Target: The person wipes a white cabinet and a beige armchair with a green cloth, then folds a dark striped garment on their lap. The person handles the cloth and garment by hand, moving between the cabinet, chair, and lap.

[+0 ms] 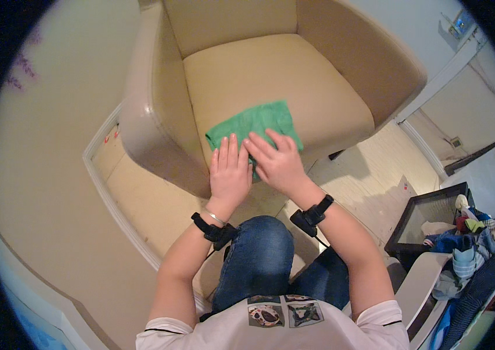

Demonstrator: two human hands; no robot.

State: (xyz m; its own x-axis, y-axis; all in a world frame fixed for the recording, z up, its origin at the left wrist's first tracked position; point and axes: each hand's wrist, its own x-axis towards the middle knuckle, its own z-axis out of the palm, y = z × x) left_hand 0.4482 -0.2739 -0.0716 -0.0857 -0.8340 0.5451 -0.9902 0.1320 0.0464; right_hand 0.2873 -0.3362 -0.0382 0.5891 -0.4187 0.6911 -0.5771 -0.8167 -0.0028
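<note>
A green cloth (260, 120) lies spread over the front part of the seat of a beige upholstered armchair (273, 74). Flat on the cloth's lower left edge rests my left hand (231, 173), fingers extended and pointing toward the chair's back. My right hand (276, 164) is beside it, its slightly bent fingers on the cloth's lower middle and right. The two hands nearly touch at the fingertips. Part of the cloth hangs at the seat's front edge between the hands. Neither hand visibly grasps the cloth.
The wall (68, 175) stands close on the left of the armchair. At the right, a black-framed low table (426, 205) stands beside a heap of clothes (470, 245) and a pale armrest (422, 280). Tiled floor shows around the armchair.
</note>
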